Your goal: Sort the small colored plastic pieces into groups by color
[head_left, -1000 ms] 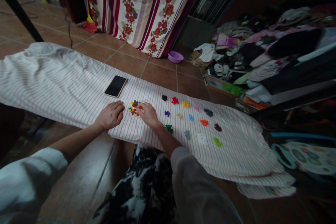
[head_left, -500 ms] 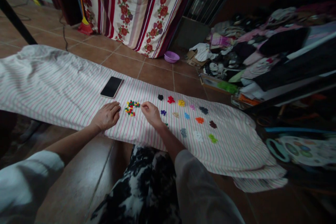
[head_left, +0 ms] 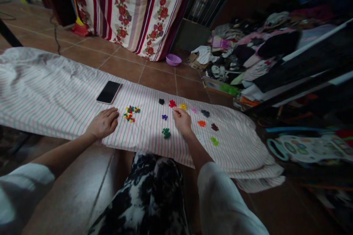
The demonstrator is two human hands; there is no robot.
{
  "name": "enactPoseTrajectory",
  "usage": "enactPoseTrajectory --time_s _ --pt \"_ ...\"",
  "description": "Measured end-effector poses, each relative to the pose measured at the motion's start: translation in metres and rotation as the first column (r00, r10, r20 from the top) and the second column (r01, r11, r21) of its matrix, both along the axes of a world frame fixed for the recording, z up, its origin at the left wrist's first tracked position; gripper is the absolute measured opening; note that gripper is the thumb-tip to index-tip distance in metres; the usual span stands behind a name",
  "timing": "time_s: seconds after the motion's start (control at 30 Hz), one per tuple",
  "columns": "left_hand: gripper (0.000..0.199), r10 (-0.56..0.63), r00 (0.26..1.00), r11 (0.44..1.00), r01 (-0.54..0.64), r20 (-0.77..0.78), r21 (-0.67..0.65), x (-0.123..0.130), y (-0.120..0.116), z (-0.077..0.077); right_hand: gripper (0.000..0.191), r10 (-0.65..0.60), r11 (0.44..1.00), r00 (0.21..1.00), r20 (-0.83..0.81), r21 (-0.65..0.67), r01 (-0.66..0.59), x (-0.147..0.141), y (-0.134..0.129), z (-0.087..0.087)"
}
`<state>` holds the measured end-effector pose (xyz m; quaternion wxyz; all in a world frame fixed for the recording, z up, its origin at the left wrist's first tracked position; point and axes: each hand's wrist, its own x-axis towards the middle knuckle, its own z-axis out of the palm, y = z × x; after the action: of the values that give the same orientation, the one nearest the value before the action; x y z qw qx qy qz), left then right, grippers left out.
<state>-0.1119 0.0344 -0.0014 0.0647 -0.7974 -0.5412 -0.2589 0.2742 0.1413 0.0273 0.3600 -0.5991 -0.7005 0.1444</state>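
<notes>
A striped cloth [head_left: 149, 125] carries small piles of coloured pieces. My left hand [head_left: 103, 123] rests on it with fingers spread a little, holding nothing, left of a mixed red, yellow and green cluster [head_left: 130, 114]. My right hand [head_left: 182, 119] is closed in a pinch just below the red pile [head_left: 172, 103] and the yellow pile [head_left: 183, 106]; anything between its fingertips is too small to make out. Near it lie a purple pile [head_left: 164, 117], a green pile [head_left: 166, 133] and an orange pile [head_left: 201, 123].
A phone [head_left: 109, 92] lies on the cloth behind my left hand. Beyond the cloth are a purple bowl [head_left: 173, 60], a red broom [head_left: 79, 28] and a floral curtain [head_left: 127, 7]. Clothes [head_left: 248, 47] are heaped at the right.
My right hand has moved right, from beside the mixed cluster to below the red and yellow piles. The green pile is now uncovered. The view has shifted slightly; my left hand stays on the cloth.
</notes>
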Motion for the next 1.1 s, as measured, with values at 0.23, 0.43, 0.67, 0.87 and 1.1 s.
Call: enactPoseTrajectory --time_s 0.23,0.43,0.67,0.87,1.1 --pt "0.032 0.006 0.999 1.000 -0.005 0.043 -0.005 0.000 0.001 0.000 0.023 -0.061 0.992 0.990 0.129 -0.098 0.074 0.038 0.001 -0.010" --pt "0.033 0.004 0.999 1.000 -0.004 0.041 -0.002 0.000 0.000 0.001 0.034 -0.057 0.989 0.989 0.137 -0.127 0.075 0.038 0.000 -0.016" --pt "0.033 0.005 0.998 1.000 -0.004 0.065 -0.021 0.000 0.000 0.001 0.037 0.017 0.992 0.992 0.122 -0.124 -0.002 0.039 -0.003 -0.014" --pt "0.034 0.009 0.999 1.000 -0.009 0.047 -0.015 0.001 0.000 0.002 0.040 0.008 0.997 0.989 0.149 -0.080 0.004 0.037 0.001 -0.013" --pt "0.034 0.009 0.999 1.000 -0.009 0.044 -0.015 0.000 0.001 0.000 0.047 0.079 0.995 0.977 0.199 -0.072 -0.066 0.033 0.001 -0.015"
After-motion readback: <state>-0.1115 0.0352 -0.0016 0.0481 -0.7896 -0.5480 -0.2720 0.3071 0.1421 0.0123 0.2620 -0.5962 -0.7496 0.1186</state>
